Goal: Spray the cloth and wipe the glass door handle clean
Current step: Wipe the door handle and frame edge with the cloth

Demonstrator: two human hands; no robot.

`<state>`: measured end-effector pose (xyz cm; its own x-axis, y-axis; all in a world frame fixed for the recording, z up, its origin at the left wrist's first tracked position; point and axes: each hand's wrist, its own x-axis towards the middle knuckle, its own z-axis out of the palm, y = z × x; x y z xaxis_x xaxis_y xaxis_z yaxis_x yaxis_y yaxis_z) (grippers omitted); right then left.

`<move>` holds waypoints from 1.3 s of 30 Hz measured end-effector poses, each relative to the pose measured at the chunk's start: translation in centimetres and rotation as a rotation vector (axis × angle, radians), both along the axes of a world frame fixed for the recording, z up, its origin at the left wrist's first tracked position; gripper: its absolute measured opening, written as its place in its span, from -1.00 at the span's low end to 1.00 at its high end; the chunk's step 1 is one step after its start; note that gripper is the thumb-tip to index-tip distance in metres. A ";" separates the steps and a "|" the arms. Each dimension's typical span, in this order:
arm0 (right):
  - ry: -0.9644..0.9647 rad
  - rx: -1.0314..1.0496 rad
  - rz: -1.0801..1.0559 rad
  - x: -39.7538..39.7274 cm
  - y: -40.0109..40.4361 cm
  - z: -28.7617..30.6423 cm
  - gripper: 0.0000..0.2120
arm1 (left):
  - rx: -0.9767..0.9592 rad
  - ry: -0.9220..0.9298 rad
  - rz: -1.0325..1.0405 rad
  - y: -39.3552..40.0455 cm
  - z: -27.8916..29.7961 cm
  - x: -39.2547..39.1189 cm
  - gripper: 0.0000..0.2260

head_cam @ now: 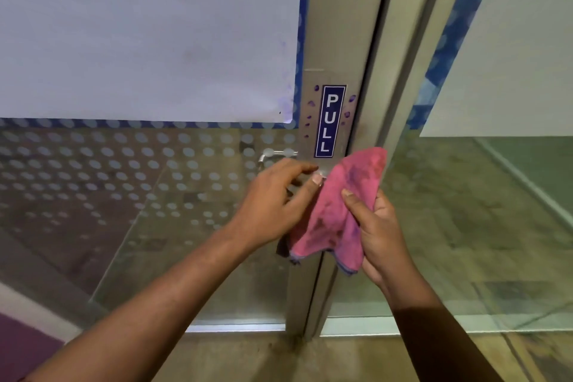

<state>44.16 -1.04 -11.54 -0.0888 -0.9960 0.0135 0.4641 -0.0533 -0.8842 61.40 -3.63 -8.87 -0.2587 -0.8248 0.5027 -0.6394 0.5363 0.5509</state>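
A pink cloth with dark purple stains hangs in front of the metal door stile, below the blue PULL sticker. My right hand grips the cloth from its right side, thumb on top. My left hand reaches across the silver lever handle, fingers spread, thumb tip touching the cloth's left edge. Most of the handle is hidden behind my left hand; only its far end shows through the glass. No spray bottle is in view.
The glass door has a frosted dot pattern and a large white sheet stuck above it. A second glass panel stands to the right of the metal frame. Tiled floor lies beneath.
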 end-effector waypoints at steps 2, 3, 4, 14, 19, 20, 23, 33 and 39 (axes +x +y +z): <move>0.102 -0.023 -0.049 0.0 -0.3 0.6 -0.76 | -0.201 -0.126 0.033 -0.9 1.1 1.6 -0.61; 0.168 -0.042 -0.073 0.1 -0.5 1.1 -0.75 | -0.332 -0.200 0.046 -1.6 1.6 2.3 -0.62; 0.231 -0.072 -0.087 0.1 -0.7 1.6 -0.78 | -0.459 -0.276 0.050 -2.4 2.3 3.0 -0.64; 1.408 -0.586 -0.586 1.5 -4.1 8.3 -0.52 | -0.981 -0.770 0.074 -9.0 7.9 7.0 -0.49; 1.498 -0.631 -0.742 2.3 -5.1 9.2 -0.58 | -1.027 -0.871 0.036 -10.8 9.1 7.6 -0.48; 1.512 -0.644 -0.756 2.5 -5.3 9.2 -0.58 | -1.033 -0.881 0.034 -11.1 9.3 7.8 -0.49; 1.550 -0.681 -0.747 3.3 -5.8 9.4 -0.55 | -1.061 -0.871 0.038 -11.8 9.6 8.3 -0.48; 1.691 -0.698 -0.773 3.8 -7.7 8.7 -0.56 | -1.186 -0.902 0.038 -12.7 9.3 8.3 -0.48; 1.749 -0.684 -0.772 4.9 -7.9 5.7 -0.54 | -1.198 -0.957 0.045 -12.9 9.3 8.4 -0.46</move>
